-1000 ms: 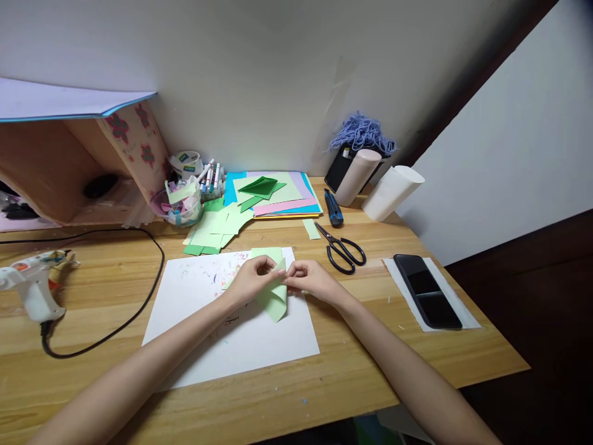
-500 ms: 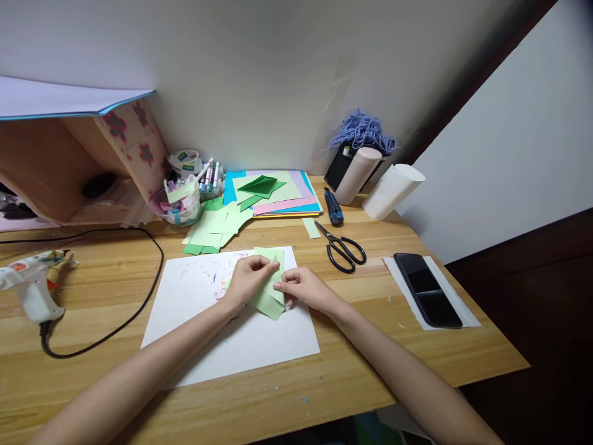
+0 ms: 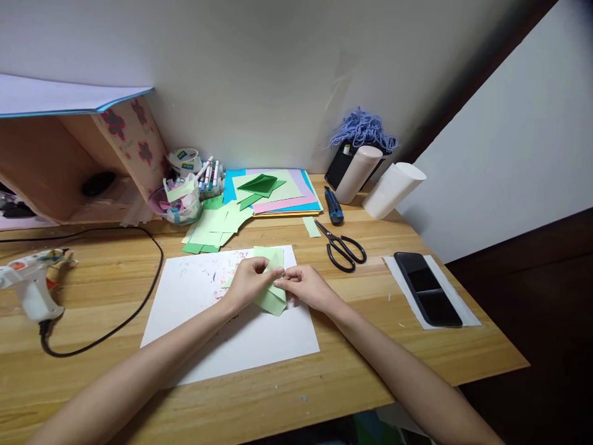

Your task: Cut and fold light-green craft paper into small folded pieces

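Over a white sheet of paper (image 3: 194, 346) I hold a folded piece of light green paper (image 3: 272, 301) in both hands. My left hand (image 3: 250, 283) is closed on its upper left part, the thumb lying across the folded layers. From the right, my right hand (image 3: 306, 288) pinches the paper's right edge between thumb and fingers. The fingertips of the two hands almost meet at that edge. Another light green part shows behind the fingers at the top; whether it belongs to the same piece I cannot tell. Coloured marks dot the white sheet.
Black-handled scissors (image 3: 345, 248), a paper strip (image 3: 311, 227) and a blue cutter (image 3: 333, 206) lie beyond my right hand. Green paper pieces (image 3: 217, 225) and stacked coloured sheets (image 3: 282, 207) lie behind. A glue gun (image 3: 34, 287) with its cable is left, a phone (image 3: 427, 289) right.
The lower corner of the green paper has shifted slightly up and to the right. My left thumb has slid right, closer to my right fingertips.
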### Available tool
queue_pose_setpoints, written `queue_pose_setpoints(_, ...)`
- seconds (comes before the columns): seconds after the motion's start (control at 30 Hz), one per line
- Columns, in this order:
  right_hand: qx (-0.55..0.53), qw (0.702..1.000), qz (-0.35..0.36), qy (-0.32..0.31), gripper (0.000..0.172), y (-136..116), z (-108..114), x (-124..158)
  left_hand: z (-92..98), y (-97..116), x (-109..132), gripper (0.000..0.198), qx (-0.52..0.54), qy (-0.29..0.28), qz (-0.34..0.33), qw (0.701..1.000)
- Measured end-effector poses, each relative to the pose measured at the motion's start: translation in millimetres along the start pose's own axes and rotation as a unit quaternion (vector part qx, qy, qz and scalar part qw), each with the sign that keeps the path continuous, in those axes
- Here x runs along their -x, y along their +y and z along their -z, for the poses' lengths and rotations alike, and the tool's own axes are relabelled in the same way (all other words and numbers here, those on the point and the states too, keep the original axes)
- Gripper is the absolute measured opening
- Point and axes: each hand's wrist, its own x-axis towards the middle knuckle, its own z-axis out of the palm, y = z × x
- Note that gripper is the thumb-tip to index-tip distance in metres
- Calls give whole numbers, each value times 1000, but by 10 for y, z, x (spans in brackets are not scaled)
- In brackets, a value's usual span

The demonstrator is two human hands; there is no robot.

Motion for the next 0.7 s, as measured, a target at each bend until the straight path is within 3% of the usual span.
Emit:
queue_pose_setpoints(0.3, -40, 999, -7, 12, 29, 31, -27, -21, 25, 56, -21, 34, 7, 12, 3, 1000)
queue_pose_setpoints(0.53, 13, 1000, 9, 25, 23, 26, -6, -30, 90, 96, -14, 33, 59, 14, 15, 998)
queue_pose_setpoints(0.7, 9, 1000, 8, 17, 21, 33, -15, -31, 112, 112, -13, 35, 57, 60, 1, 997)
